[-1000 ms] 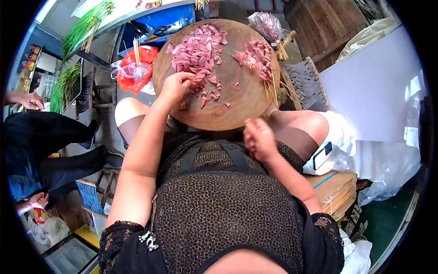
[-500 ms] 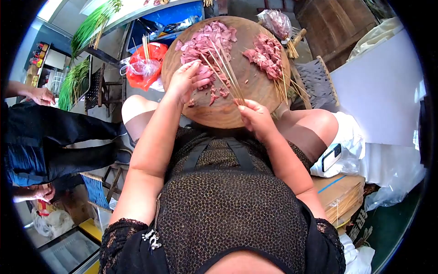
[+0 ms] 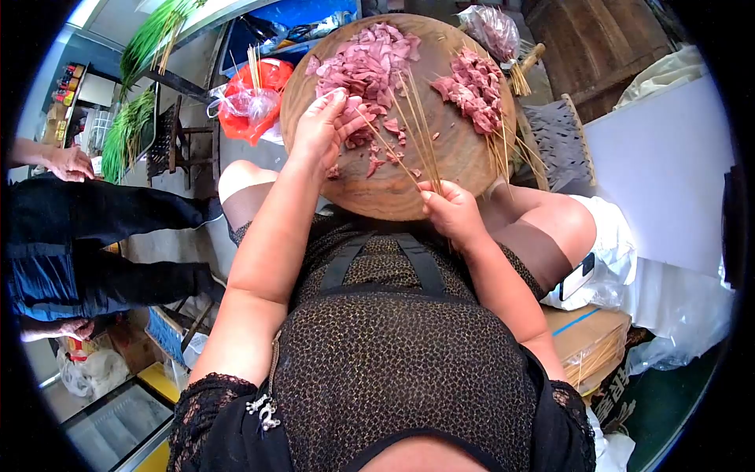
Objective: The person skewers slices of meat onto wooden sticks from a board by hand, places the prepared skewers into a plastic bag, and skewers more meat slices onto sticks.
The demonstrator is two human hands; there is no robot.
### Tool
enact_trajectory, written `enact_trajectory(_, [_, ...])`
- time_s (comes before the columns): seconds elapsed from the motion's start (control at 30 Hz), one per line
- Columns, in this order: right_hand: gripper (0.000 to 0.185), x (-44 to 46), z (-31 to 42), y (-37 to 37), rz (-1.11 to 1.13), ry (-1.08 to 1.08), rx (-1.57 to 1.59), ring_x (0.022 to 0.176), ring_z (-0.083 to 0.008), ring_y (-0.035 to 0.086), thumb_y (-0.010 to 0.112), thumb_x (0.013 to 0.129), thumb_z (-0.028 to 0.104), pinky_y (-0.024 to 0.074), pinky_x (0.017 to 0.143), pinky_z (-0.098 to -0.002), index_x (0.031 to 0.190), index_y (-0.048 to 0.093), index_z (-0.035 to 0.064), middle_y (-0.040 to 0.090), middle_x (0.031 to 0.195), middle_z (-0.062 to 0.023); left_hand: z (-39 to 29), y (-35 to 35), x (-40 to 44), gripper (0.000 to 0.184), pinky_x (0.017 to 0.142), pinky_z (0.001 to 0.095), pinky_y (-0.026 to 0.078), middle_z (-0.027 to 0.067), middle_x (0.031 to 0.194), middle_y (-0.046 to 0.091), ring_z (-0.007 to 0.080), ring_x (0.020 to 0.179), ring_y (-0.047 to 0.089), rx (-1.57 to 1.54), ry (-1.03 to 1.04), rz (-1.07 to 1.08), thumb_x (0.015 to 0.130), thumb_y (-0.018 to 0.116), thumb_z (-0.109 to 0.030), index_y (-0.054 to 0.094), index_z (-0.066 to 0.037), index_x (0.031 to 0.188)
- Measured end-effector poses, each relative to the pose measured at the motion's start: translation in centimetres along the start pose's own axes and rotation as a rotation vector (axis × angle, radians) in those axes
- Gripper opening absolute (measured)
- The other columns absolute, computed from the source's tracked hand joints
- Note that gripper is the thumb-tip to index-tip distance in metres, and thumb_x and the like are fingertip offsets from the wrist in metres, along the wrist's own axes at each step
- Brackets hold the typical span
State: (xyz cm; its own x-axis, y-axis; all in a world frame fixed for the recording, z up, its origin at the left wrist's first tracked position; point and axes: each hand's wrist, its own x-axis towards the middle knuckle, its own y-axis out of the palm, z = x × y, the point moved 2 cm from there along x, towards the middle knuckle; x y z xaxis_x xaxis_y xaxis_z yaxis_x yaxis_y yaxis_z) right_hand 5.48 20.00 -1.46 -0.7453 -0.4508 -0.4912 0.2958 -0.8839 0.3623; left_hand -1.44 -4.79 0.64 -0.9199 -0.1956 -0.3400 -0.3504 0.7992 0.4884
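Observation:
Thin slices of raw pink meat [image 3: 370,59] lie in a heap on a round wooden board [image 3: 393,197] in front of me. My left hand [image 3: 321,134] is closed at the near left of this heap, with a slice of raw meat [image 3: 350,110] pinched in its fingers. A fan of thin bamboo skewers [image 3: 425,141] is gripped near the lower ends by my right hand [image 3: 454,211]. One skewer leans apart from the others, its tip close to the left fingers. Whether it enters the meat, I cannot tell. Threaded meat skewers [image 3: 476,90] lie on the board's right side.
A red plastic bag [image 3: 255,102] with skewers stands left of the board, near a blue crate [image 3: 291,20]. Bagged meat skewers [image 3: 491,35] lie beyond the right edge. A phone [image 3: 578,275] rests at my right. Another person in dark trousers [image 3: 102,212] is at left.
One skewer has swung left, away from the bundle, toward my left hand. My right hand has turned slightly and shifted right and down. The view has moved a little.

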Motion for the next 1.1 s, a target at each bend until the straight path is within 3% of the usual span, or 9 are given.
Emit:
enact_trajectory(0.3, [0.020,0.2,0.1,-0.4,-0.013,0.020,-0.040,0.052,-0.0033,0.042,0.057,0.085,0.015,0.0325,0.046,-0.0170,0.102,0.059,0.0044,0.054,0.070,0.0029,0.0,-0.3,0.0,0.016,0.077,0.0311,0.053,0.0114,0.100,0.062,0.0237,0.092,0.062,0.096,-0.049,0.028,0.088,0.054,-0.010,0.053,-0.002,0.102])
enact_trajectory(0.47, [0.021,0.0,0.2,-1.0,-0.044,-0.108,-0.126,0.063,-0.0042,0.049,0.057,0.084,0.013,0.0399,0.059,-0.0184,0.103,0.059,0.0019,0.055,0.073,0.0038,-0.4,0.3,-0.5,0.017,0.076,0.0308,0.053,0.0107,0.099,0.063,0.0223,0.092,0.062,0.088,-0.131,0.073,0.086,0.057,-0.010,0.053,-0.003,0.101])
enact_trajectory(0.53, [0.021,0.1,0.0,-1.5,-0.052,-0.134,-0.164,0.064,-0.0037,0.048,0.057,0.084,0.013,0.0401,0.060,-0.0185,0.102,0.060,0.0015,0.055,0.073,0.0045,-0.4,0.6,-0.6,0.021,0.074,0.0324,0.053,0.0113,0.096,0.064,0.0210,0.085,0.063,0.104,-0.179,0.080,0.084,0.060,-0.009,0.053,-0.004,0.103])
enact_trajectory(0.63, [0.021,0.3,-0.3,-1.9,-0.060,-0.173,-0.202,0.065,-0.0029,0.047,0.057,0.084,0.012,0.0398,0.061,-0.0184,0.102,0.061,0.0011,0.055,0.075,0.0054,-0.1,1.0,-1.0,0.024,0.075,0.0337,0.053,0.0116,0.096,0.064,0.0205,0.086,0.063,0.193,-0.164,0.110,0.083,0.061,-0.009,0.053,-0.003,0.105])
enact_trajectory(0.87, [0.020,0.6,-0.1,-1.8,-0.082,-0.177,-0.209,0.066,-0.0026,0.046,0.057,0.084,0.011,0.0392,0.061,-0.0180,0.101,0.061,0.0014,0.054,0.076,0.0062,-0.4,1.0,-1.0,0.031,0.080,0.0348,0.051,0.0139,0.102,0.062,0.0215,0.093,0.061,0.132,-0.142,0.217,0.090,0.051,-0.021,0.049,-0.002,0.116])
enact_trajectory(1.1, [0.019,0.7,-0.3,-2.7,-0.062,-0.169,-0.213,0.067,-0.0026,0.046,0.058,0.084,0.011,0.0393,0.061,-0.0181,0.100,0.062,0.0018,0.054,0.076,0.0066,-0.6,1.5,-1.5,0.026,0.078,0.0335,0.052,0.0138,0.099,0.063,0.0213,0.090,0.062,0.170,-0.167,0.207,0.090,0.051,-0.021,0.055,-0.002,0.106])
